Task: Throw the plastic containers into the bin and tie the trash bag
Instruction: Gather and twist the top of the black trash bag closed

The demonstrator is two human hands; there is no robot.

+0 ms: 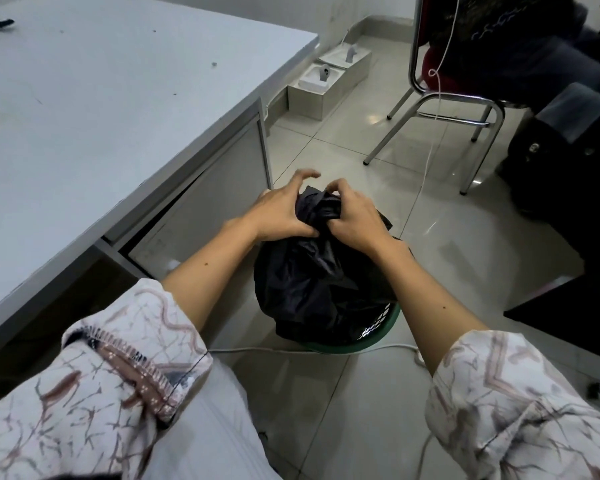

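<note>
In the head view, a crumpled, glossy black trash bag (319, 271) bulges from a green bin (378, 336) on the tiled floor beside a grey table (101, 116). The left hand (281, 213) and right hand (352, 216) both grip its bunched top, fingers curled into the plastic.

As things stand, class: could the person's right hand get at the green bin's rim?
Probably yes. The right hand grips the black trash bag just above the green bin, whose near rim shows bare, though it must let go first.
</note>
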